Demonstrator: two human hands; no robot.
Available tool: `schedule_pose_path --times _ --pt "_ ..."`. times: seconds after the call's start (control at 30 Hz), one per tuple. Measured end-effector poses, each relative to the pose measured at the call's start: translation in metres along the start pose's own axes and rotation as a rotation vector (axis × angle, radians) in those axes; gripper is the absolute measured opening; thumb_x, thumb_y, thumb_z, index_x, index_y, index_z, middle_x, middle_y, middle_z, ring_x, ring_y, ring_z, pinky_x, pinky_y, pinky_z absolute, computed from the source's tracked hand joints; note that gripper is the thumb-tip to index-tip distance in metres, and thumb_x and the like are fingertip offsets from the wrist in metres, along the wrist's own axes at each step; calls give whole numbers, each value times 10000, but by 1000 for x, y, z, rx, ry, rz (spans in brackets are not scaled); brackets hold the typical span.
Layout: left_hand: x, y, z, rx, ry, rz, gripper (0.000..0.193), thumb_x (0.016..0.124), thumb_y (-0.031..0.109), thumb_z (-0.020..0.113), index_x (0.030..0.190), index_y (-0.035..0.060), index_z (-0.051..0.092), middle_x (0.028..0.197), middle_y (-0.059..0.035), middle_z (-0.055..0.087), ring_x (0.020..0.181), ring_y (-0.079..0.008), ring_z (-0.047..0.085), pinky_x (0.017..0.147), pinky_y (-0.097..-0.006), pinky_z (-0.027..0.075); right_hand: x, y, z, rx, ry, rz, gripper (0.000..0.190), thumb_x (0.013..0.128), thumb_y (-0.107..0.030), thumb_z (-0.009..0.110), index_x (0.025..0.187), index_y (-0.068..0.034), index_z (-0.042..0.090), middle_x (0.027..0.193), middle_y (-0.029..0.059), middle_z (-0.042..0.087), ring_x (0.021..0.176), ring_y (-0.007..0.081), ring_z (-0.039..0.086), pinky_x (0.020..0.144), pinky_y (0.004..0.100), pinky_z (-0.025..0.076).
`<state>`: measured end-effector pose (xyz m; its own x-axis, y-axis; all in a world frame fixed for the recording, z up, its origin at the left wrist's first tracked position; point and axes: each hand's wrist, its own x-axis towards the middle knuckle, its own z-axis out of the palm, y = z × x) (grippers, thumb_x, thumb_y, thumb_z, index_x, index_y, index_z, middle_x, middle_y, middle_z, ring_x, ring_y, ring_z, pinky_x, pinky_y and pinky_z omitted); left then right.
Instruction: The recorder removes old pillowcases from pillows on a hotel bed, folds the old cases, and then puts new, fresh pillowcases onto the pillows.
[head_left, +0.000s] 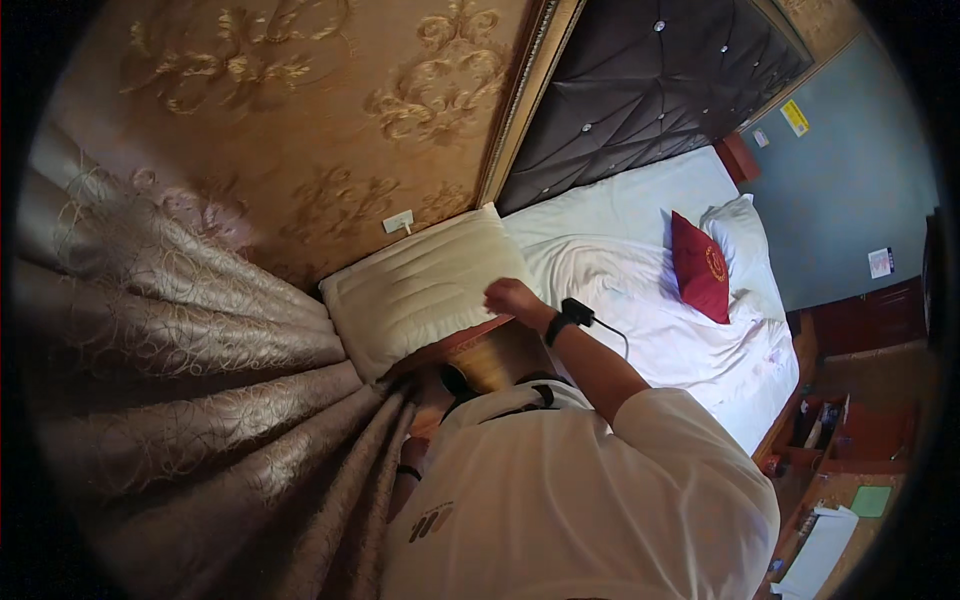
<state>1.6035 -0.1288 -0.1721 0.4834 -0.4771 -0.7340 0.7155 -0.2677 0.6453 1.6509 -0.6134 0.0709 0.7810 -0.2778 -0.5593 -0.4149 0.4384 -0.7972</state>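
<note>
My right hand (512, 296), fingers curled, is over the right edge of a cream pillow (420, 281). Whether it touches or grips the pillow is unclear. Around that wrist is a black strap with a small black device (576, 312) and a cable. The pillow lies on top of a wooden bedside cabinet (499, 356), against the wall. Low beside the curtain (292, 397), my left hand (415, 452) is mostly hidden and dark; a black band circles its wrist. What it holds, if anything, cannot be seen.
Right of the cabinet stands a bed with a rumpled white duvet (600, 277), a red cushion (701, 266) and a white pillow (739, 225). A tufted dark headboard (600, 112) rises behind. A wall socket (397, 220) is above the cream pillow. Farther right, an open tray (821, 424) holds small items.
</note>
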Motion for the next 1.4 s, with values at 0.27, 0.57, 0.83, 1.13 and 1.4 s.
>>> schedule_pose_path --times 0.27,0.57,0.83,1.13,1.4 --pt "13 61 13 -91 -116 -79 126 920 121 533 871 50 624 687 -12 575 547 -108 532 469 -238 411 -111 212 -181 -1923 -430 18 232 827 -256 587 856 -62 711 875 156 709 834 334 682 719 471 536" --pt "48 79 36 -87 -80 -297 184 917 197 521 958 43 613 684 -24 554 541 -115 517 455 -235 387 -166 237 -189 -1285 212 151 278 843 -254 564 805 -19 709 845 217 691 790 391 674 759 499 533" --pt "92 99 63 -351 -163 -586 228 962 253 425 948 79 572 777 -48 568 665 -178 567 495 -285 413 -198 198 -221 -805 522 349 409 858 -388 568 827 -4 703 849 263 671 854 406 664 807 486 513" --pt "78 198 250 330 -172 -357 240 951 210 486 1100 58 597 866 -88 627 684 -195 607 574 -275 478 -167 314 -408 -269 520 292 164 786 -196 619 781 -52 698 776 101 713 668 231 674 604 362 537" --pt "21 230 361 759 -10 -457 189 894 154 559 1017 23 616 777 -71 634 627 -125 583 531 -241 447 -133 307 -637 74 806 217 154 877 -187 563 900 -59 646 787 82 694 710 172 671 614 323 528"
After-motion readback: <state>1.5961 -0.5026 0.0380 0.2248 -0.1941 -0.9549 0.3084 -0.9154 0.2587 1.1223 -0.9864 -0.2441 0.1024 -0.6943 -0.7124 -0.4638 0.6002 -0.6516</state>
